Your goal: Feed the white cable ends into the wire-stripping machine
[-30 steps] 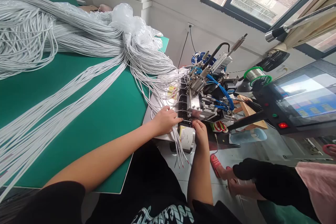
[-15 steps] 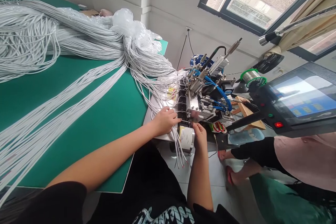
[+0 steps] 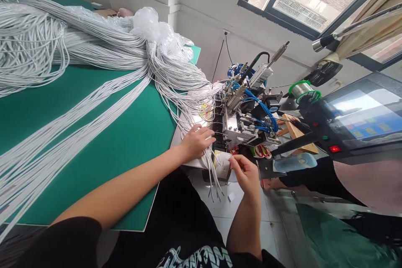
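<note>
My left hand (image 3: 196, 141) rests palm down on a bunch of thin white cables (image 3: 176, 79) at the edge of the green table (image 3: 103, 142), fingers curled over them next to the black fixture of a small metal machine (image 3: 241, 123). The cable ends hang down below that hand. My right hand (image 3: 246, 171) is lifted off the machine, a little below and in front of it, its fingers pinched together; what they hold is too small to make out.
A large heap of white cables and clear plastic (image 3: 150, 21) covers the table's far side. A control panel with a lit screen (image 3: 361, 117) and a solder spool (image 3: 301, 88) stand right of the machine. Another person in pink and black (image 3: 361, 184) sits at the right.
My right hand has drawn back from the machine's front, down and toward me, and turned its fingers up. My left hand has stayed on the cables. The person at the right has shifted closer.
</note>
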The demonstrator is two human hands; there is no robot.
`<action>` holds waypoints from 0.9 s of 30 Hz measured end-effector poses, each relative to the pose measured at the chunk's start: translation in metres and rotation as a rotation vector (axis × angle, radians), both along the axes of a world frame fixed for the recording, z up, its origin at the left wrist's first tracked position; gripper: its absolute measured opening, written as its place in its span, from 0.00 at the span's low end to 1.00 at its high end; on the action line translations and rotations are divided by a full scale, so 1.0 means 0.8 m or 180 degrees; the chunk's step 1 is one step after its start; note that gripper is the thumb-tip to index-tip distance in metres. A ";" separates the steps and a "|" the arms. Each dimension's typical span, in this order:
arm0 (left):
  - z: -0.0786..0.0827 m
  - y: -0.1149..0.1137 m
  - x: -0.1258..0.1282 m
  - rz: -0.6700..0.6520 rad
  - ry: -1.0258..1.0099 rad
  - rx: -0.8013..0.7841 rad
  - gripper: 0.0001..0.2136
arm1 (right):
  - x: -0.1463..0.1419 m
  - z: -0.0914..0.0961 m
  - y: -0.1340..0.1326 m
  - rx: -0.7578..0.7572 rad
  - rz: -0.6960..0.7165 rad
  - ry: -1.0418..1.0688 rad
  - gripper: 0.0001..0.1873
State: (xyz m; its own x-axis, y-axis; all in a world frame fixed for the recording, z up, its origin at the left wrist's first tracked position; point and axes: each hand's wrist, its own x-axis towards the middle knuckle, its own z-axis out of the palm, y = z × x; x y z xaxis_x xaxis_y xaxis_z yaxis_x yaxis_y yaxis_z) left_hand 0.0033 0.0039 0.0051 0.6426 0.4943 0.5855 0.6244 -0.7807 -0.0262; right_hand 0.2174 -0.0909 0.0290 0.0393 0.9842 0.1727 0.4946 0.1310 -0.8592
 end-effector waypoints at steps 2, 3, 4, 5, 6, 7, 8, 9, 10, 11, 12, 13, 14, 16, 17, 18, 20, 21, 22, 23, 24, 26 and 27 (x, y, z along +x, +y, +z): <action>0.000 0.000 0.000 -0.0066 -0.0045 0.0108 0.15 | -0.009 0.009 -0.007 -0.0044 0.0297 -0.0273 0.13; 0.001 0.000 0.000 -0.0091 -0.0056 0.0135 0.15 | -0.013 0.012 -0.009 -0.0056 0.0406 -0.0384 0.12; 0.002 0.000 0.000 -0.0114 -0.0060 0.0151 0.15 | -0.015 0.012 -0.010 -0.0051 0.0480 -0.0473 0.11; 0.002 0.000 -0.001 -0.0138 -0.0060 0.0159 0.15 | -0.017 0.012 -0.010 -0.0027 0.0520 -0.0539 0.11; 0.003 0.000 -0.001 -0.0163 -0.0058 0.0171 0.14 | -0.017 0.010 -0.008 0.0015 0.0507 -0.0574 0.10; 0.004 0.000 0.000 -0.0187 -0.0056 0.0188 0.14 | -0.016 0.008 -0.005 0.0071 0.0436 -0.0573 0.11; 0.005 -0.001 0.000 -0.0205 -0.0065 0.0208 0.13 | -0.015 0.005 -0.002 0.0134 0.0310 -0.0542 0.11; 0.007 -0.001 0.000 -0.0208 -0.0085 0.0226 0.12 | -0.013 0.002 0.002 0.0199 0.0140 -0.0488 0.11; 0.008 -0.002 0.000 -0.0191 -0.0115 0.0239 0.11 | -0.010 -0.001 0.007 0.0262 -0.0048 -0.0423 0.12; 0.008 -0.002 0.000 -0.0148 -0.0158 0.0245 0.10 | -0.008 -0.004 0.012 0.0322 -0.0230 -0.0353 0.13; 0.009 -0.003 0.000 -0.0085 -0.0205 0.0246 0.10 | -0.006 -0.006 0.016 0.0374 -0.0385 -0.0280 0.14; 0.010 -0.003 0.000 -0.0026 -0.0242 0.0243 0.10 | -0.005 -0.008 0.021 0.0416 -0.0498 -0.0207 0.14; 0.010 -0.004 -0.001 0.0015 -0.0259 0.0243 0.10 | -0.004 -0.009 0.025 0.0455 -0.0579 -0.0148 0.15; 0.010 -0.004 -0.002 0.0014 -0.0233 0.0257 0.11 | -0.006 -0.011 0.032 0.0537 -0.0654 -0.0085 0.16; 0.010 -0.004 -0.002 -0.0026 -0.0205 0.0277 0.11 | -0.008 -0.011 0.035 0.0571 -0.0647 -0.0058 0.16; 0.009 -0.003 -0.003 -0.0082 -0.0167 0.0300 0.12 | -0.010 -0.011 0.037 0.0595 -0.0617 -0.0017 0.16; 0.009 -0.002 -0.003 -0.0198 -0.0085 0.0338 0.12 | -0.015 -0.012 0.040 0.0600 -0.0529 0.0120 0.17; 0.009 -0.001 -0.003 -0.0247 -0.0044 0.0348 0.13 | -0.017 -0.013 0.041 0.0585 -0.0482 0.0207 0.17; 0.009 0.000 -0.003 -0.0286 -0.0004 0.0354 0.13 | -0.019 -0.014 0.042 0.0571 -0.0449 0.0284 0.17; 0.009 0.000 -0.003 -0.0308 0.0028 0.0356 0.13 | -0.020 -0.016 0.043 0.0562 -0.0430 0.0332 0.17; 0.010 0.001 -0.003 -0.0316 0.0048 0.0359 0.13 | -0.020 -0.017 0.043 0.0559 -0.0421 0.0350 0.17; 0.009 0.001 -0.002 -0.0315 0.0059 0.0368 0.14 | -0.018 -0.018 0.045 0.0566 -0.0432 0.0323 0.17; 0.009 0.001 -0.001 -0.0312 0.0060 0.0367 0.14 | -0.016 -0.019 0.046 0.0567 -0.0447 0.0275 0.16</action>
State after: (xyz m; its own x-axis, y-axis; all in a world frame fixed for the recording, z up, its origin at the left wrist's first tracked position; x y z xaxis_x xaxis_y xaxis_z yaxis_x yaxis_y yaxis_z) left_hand 0.0021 0.0048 0.0125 0.6958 0.3588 0.6222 0.5439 -0.8290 -0.1302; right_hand 0.2049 -0.0542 0.0137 0.1958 0.9224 0.3331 0.4443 0.2193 -0.8686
